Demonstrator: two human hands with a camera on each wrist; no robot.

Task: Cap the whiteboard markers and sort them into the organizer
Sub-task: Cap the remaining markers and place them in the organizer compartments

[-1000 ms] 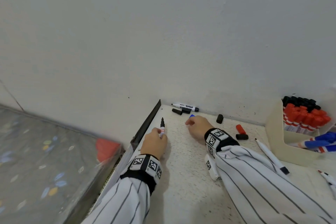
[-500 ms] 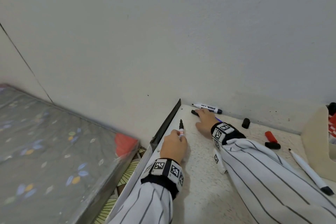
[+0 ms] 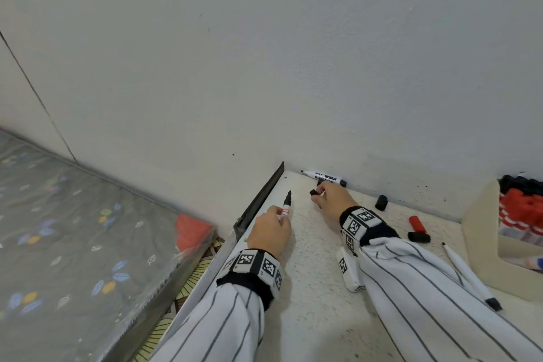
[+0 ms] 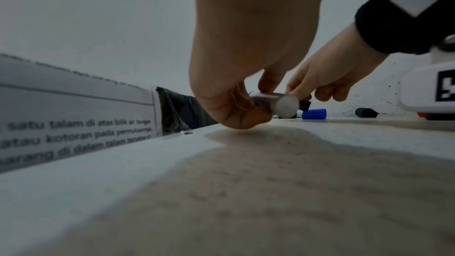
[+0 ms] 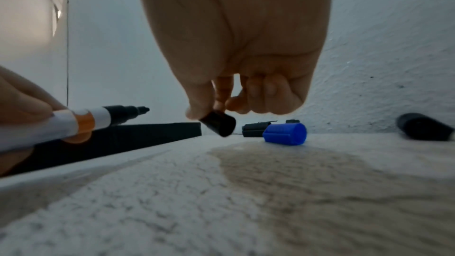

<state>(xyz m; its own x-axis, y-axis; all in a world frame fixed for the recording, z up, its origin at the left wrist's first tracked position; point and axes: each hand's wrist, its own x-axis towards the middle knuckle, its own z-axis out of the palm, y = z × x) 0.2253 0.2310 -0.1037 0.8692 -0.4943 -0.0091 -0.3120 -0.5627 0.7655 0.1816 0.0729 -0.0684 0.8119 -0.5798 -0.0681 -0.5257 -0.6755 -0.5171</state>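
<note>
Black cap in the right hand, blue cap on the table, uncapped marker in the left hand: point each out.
black cap [image 5: 219, 125], right wrist view, on its side wall.
blue cap [image 5: 285, 134], right wrist view, on its ribbed side.
uncapped marker [image 3: 286, 206], head view, on its barrel below the tip.

White speckled worktop [image 3: 308, 317]; black cap [image 5: 218, 125], blue cap [image 5: 285, 133] beside it; black-tipped white marker [image 3: 285, 209], red-banded; pinstriped sleeves [image 3: 440, 288].

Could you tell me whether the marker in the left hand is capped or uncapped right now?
Uncapped. The marker shows its bare black tip in the left hand, while the right hand pinches a loose black cap apart from it.
</note>
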